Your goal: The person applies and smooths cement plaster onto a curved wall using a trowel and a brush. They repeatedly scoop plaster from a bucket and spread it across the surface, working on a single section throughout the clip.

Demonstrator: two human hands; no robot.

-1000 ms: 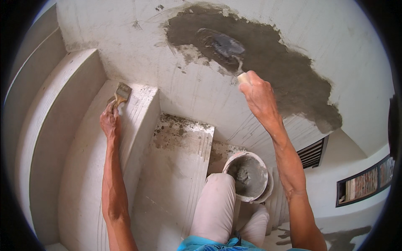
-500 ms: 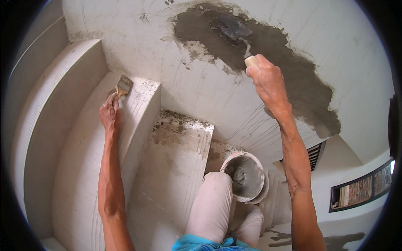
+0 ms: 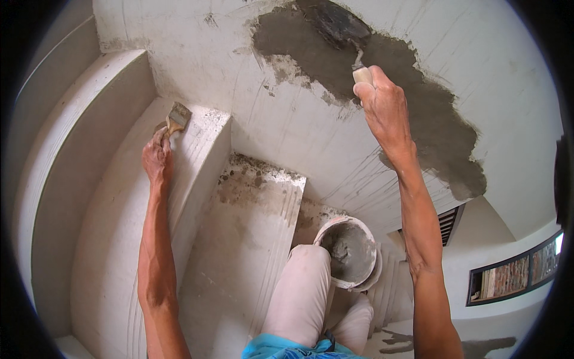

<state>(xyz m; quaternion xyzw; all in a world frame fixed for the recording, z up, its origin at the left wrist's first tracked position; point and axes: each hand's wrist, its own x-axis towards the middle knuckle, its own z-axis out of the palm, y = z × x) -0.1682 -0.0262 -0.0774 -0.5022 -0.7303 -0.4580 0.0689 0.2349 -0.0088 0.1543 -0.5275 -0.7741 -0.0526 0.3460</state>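
My right hand (image 3: 385, 107) is closed round the pale handle of a trowel (image 3: 338, 25). The trowel's dark blade lies against a patch of wet grey mortar (image 3: 433, 125) on the white wall (image 3: 263, 119), near the patch's upper edge. At the left, my left hand (image 3: 157, 157) grips the wooden handle of a flat paintbrush (image 3: 177, 118). Its greyish bristles point up and away from me, over a pale stair step (image 3: 134, 155). Whether the brush touches the step I cannot tell.
A white bucket (image 3: 373, 254) of wet grey mortar stands beside my knee (image 3: 305, 269). Stair steps (image 3: 239, 239) run along the wall, with mortar splashes near it. Farther stairs drop away beyond the bucket. A dark-framed window (image 3: 514, 275) is at the lower right.
My right hand and the trowel have moved up along the mortar patch and slightly right. The left hand keeps its hold on the paintbrush, almost still.
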